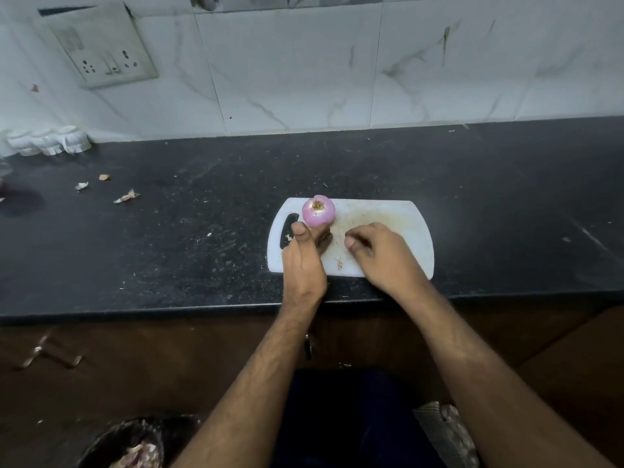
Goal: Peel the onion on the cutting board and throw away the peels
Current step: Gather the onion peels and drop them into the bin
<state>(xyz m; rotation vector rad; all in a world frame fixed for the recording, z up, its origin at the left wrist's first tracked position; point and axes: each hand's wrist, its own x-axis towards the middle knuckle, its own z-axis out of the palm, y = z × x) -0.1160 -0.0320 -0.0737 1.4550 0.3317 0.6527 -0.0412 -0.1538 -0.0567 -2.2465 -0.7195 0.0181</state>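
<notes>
Both forearms reach up from the bottom of the head view, over a dark bin [125, 444] at lower left that seems to hold purple scraps. Beyond them the left hand [304, 261] lies on the white cutting board [388, 217], its thumb raised and touching the near side of the onion [318, 211]; the fingers curl under and behind, so whether they actually clasp the bulb cannot be told. That onion sits at the board's far edge, just ahead of the left thumb, and looks smooth and pink, so it is probably mostly peeled. Its root end faces up toward the camera, so its axis tilts upright rather than lying flat.

Just to the right of the left hand, the right hand [381, 255] rests loosely curled on the board, fingertips tucked, apparently holding nothing, though its palm is hidden. A small peel scrap [339, 263] lies between the two hands, nearer the right fingertips, so that hand is better placed to gather it for the bin.
</notes>
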